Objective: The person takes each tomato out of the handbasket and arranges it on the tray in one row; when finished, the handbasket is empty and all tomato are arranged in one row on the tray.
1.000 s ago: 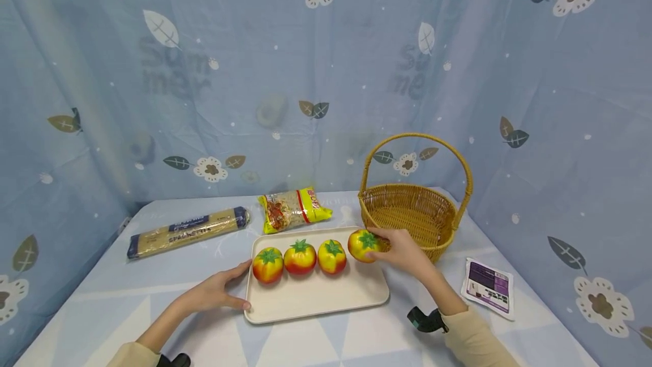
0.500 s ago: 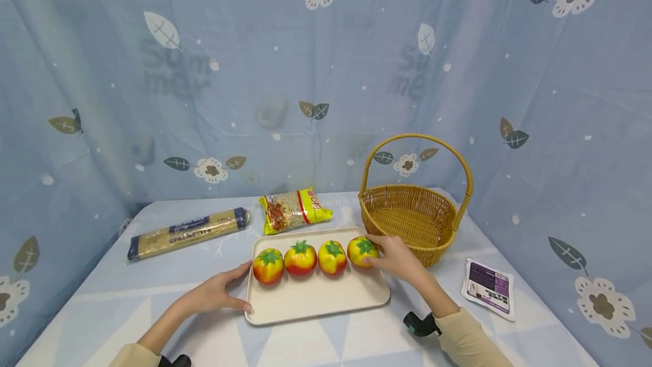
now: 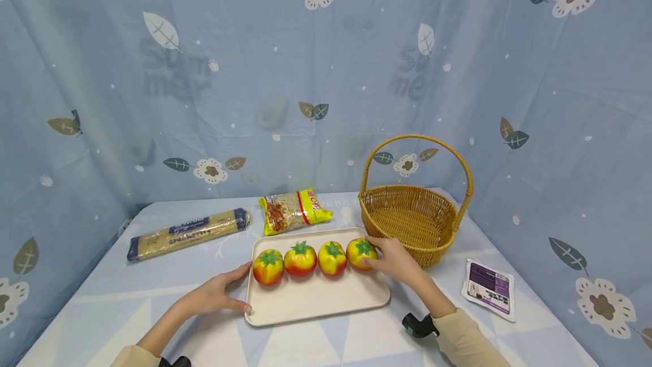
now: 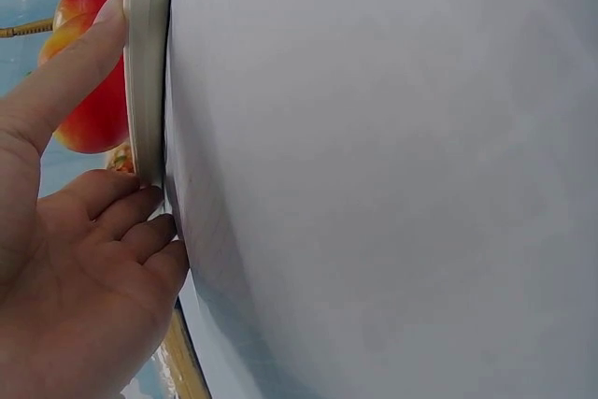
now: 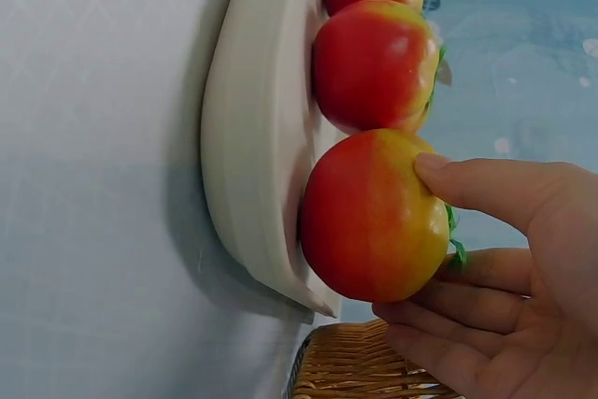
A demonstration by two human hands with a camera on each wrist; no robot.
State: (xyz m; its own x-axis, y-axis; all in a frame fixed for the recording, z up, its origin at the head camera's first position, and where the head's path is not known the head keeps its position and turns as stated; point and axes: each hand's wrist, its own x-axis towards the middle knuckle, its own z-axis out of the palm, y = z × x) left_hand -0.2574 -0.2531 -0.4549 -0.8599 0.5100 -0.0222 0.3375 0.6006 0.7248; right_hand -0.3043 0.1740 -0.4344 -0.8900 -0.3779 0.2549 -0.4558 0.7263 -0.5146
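Note:
Several red-and-yellow tomatoes with green leafy tops, such as the leftmost tomato (image 3: 267,267), stand in a row on a cream rectangular tray (image 3: 316,304). My right hand (image 3: 397,260) holds the rightmost tomato (image 3: 361,254) between thumb and fingers; in the right wrist view this tomato (image 5: 369,217) sits at the tray's end, close beside its neighbour. My left hand (image 3: 211,294) spans the tray's left end, fingers spread. In the left wrist view, the thumb lies straight against the tray rim (image 4: 148,63) and loosely bent fingertips touch its edge.
Behind the tray's right end stands a wicker basket (image 3: 374,225) with a tall handle. A yellow noodle-like packet (image 3: 292,211) and a spaghetti pack (image 3: 188,234) lie at the back. A purple-and-white pouch (image 3: 489,287) lies at right.
My right hand has lowered the rightmost tomato onto the tray, slightly nearer to me and closer to its neighbour. The left hand and the tray stay put.

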